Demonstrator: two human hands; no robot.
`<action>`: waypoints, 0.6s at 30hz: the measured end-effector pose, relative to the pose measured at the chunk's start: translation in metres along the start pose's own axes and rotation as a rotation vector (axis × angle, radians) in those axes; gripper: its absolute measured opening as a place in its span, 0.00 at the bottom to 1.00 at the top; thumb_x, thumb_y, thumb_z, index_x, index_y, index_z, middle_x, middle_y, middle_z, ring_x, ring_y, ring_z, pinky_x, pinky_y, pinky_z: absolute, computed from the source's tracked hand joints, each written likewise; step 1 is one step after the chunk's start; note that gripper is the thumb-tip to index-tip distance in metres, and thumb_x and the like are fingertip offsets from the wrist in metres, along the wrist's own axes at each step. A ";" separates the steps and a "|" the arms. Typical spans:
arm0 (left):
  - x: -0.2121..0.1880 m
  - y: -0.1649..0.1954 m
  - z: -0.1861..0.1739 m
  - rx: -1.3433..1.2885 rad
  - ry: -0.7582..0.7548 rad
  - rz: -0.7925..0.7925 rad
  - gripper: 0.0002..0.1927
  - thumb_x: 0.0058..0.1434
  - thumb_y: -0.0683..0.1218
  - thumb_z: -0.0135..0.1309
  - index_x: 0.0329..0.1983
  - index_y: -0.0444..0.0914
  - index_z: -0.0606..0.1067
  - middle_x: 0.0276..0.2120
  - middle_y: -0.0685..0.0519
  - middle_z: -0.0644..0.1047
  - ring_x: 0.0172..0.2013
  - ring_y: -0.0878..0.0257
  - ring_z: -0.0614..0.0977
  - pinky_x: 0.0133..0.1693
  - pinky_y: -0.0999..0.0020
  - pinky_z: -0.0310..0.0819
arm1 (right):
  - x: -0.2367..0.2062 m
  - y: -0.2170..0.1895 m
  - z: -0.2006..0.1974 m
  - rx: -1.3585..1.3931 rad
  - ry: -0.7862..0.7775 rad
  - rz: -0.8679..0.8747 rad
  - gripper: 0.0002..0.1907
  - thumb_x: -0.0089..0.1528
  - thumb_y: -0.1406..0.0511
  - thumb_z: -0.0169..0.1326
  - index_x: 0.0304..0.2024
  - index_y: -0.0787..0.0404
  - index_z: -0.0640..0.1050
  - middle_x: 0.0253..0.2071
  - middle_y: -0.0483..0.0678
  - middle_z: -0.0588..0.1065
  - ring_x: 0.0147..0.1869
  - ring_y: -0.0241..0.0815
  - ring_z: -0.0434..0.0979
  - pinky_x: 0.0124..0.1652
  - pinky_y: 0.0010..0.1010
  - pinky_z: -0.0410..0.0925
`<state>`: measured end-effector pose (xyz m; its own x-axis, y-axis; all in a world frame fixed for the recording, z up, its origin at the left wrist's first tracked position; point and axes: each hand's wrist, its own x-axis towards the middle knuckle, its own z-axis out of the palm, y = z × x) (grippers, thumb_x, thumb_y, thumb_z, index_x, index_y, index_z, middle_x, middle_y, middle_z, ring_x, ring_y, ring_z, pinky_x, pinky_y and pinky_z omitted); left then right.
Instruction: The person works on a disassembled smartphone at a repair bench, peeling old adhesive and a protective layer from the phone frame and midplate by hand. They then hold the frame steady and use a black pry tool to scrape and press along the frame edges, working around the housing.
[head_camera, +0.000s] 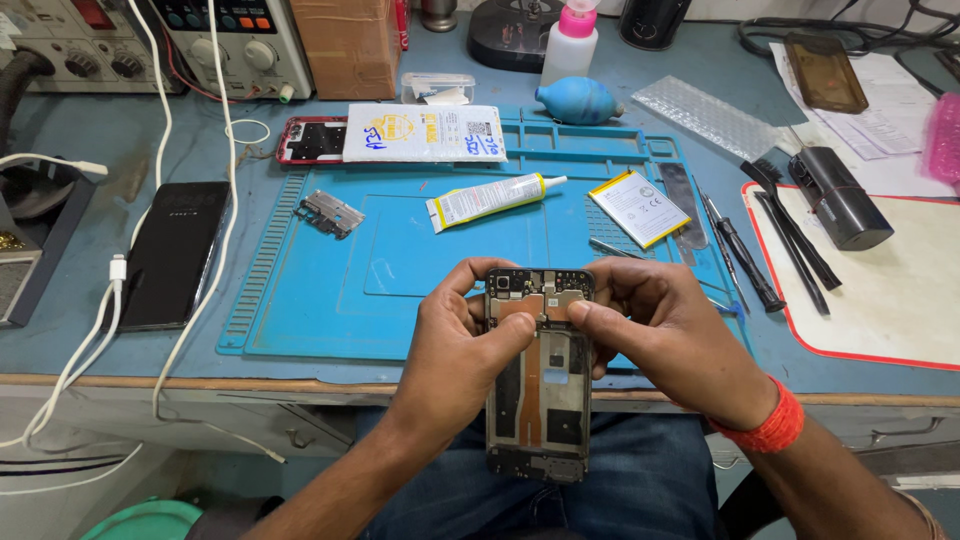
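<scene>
Gripping the opened phone chassis (540, 372) by its top corners, left hand (455, 345) and right hand (665, 335) both closed on it, thumbs pressing the upper board, held over the lap just off the tabletop (60, 350) edge near the blue repair mat (330, 290).

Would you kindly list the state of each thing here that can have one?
Opened phone: back cover off, held upright by both hands.
Left hand: gripping phone, thumb on top part.
Right hand: gripping phone, thumb pressing top part.
Glue tube: capped, lying flat.
Black phone: screen dark, lying flat.
Squeeze bottle: upright, capped.
</scene>
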<state>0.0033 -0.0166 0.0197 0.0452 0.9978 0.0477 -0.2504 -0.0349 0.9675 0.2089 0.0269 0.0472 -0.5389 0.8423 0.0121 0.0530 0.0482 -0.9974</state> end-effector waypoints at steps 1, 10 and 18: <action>0.000 -0.001 0.000 -0.002 -0.002 0.002 0.21 0.59 0.37 0.55 0.56 0.32 0.69 0.33 0.49 0.81 0.33 0.70 0.81 0.35 0.73 0.78 | 0.000 0.000 0.000 -0.008 0.009 0.001 0.09 0.65 0.66 0.56 0.38 0.69 0.79 0.30 0.45 0.77 0.29 0.32 0.77 0.29 0.27 0.74; 0.001 0.001 -0.001 -0.040 -0.029 -0.024 0.23 0.58 0.35 0.55 0.58 0.32 0.68 0.36 0.47 0.82 0.36 0.69 0.82 0.38 0.73 0.80 | 0.000 0.002 -0.001 -0.054 0.015 -0.010 0.09 0.65 0.65 0.56 0.38 0.68 0.79 0.30 0.44 0.76 0.30 0.31 0.76 0.29 0.27 0.74; -0.001 0.003 0.000 -0.044 -0.077 0.054 0.26 0.61 0.35 0.53 0.63 0.32 0.64 0.38 0.46 0.82 0.38 0.68 0.83 0.41 0.72 0.81 | 0.001 0.001 0.000 -0.058 0.033 -0.002 0.11 0.64 0.65 0.56 0.43 0.68 0.80 0.31 0.45 0.78 0.31 0.31 0.77 0.29 0.26 0.74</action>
<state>0.0028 -0.0178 0.0229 0.1047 0.9873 0.1197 -0.2963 -0.0840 0.9514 0.2086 0.0275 0.0467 -0.5109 0.8595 0.0172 0.1013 0.0801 -0.9916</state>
